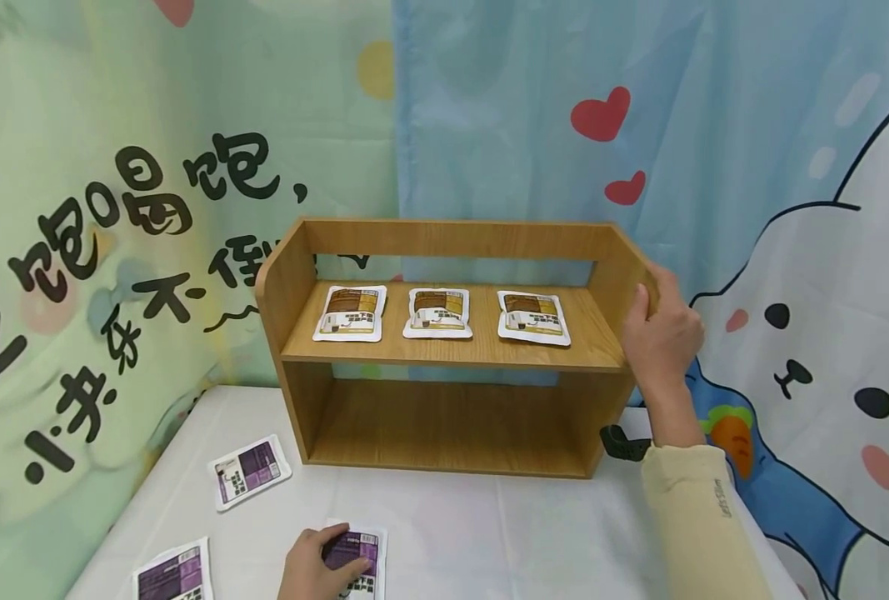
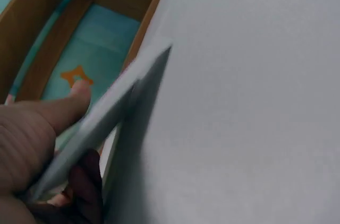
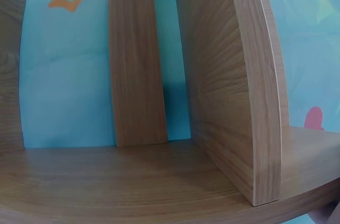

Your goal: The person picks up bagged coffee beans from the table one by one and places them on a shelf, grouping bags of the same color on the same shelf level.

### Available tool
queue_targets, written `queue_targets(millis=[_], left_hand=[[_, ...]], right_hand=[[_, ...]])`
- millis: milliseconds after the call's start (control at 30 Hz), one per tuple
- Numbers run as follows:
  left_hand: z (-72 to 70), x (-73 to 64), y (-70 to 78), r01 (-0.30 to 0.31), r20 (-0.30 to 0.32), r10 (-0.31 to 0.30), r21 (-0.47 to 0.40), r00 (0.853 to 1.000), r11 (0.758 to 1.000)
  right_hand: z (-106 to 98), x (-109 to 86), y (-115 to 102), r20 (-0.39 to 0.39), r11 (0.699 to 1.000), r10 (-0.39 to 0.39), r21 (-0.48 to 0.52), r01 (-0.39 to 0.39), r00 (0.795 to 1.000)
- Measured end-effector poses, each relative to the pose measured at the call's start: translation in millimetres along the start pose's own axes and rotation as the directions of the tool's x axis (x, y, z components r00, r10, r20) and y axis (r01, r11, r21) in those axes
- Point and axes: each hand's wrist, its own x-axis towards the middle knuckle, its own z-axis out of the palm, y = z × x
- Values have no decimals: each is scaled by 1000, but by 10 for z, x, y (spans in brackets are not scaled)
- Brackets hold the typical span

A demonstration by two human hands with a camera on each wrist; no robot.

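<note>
My left hand pinches a purple-and-white packet between thumb and fingers at the bottom of the head view. Seen edge-on in the left wrist view, that packet is tilted over the white cloth. Up on the right, my right hand grips the side panel of a two-level wooden shelf. Three brown-and-white packets, left, middle and right, lie in a row on its upper board. The right wrist view shows the shelf's lower compartment; only a bit of the hand appears at its corner.
Left of the shelf, another purple-and-white packet lies on the white tablecloth. Nearer the front edge is a further purple packet, cut off by the frame. Printed curtains hang close behind the shelf and along both sides.
</note>
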Motion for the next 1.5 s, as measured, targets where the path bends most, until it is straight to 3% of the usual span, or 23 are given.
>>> queue_targets(millis=[133,267,433,767,1500], left_hand=[[-3,29,6,-3,-10,2,-113,1000,994],[-18,129,9,-27,-62,14,-206,998,978],[-55,272,-24,-104,-144,73,-219,987,970],[-155,645,-100,-122,-215,71,-233,974,965],[-159,1530,121,-122,-135,86,-287,987,950]], right_hand=[[3,21,17,-17,1000,-28,-2,28,999],[1,48,1,-11,1000,-20,15,20,1000],[1,16,-11,7,1000,17,8,-17,1000],[31,-25,-2,2,1000,4,-15,-4,1000],[21,0,16,-4,1000,8,-9,-8,1000]])
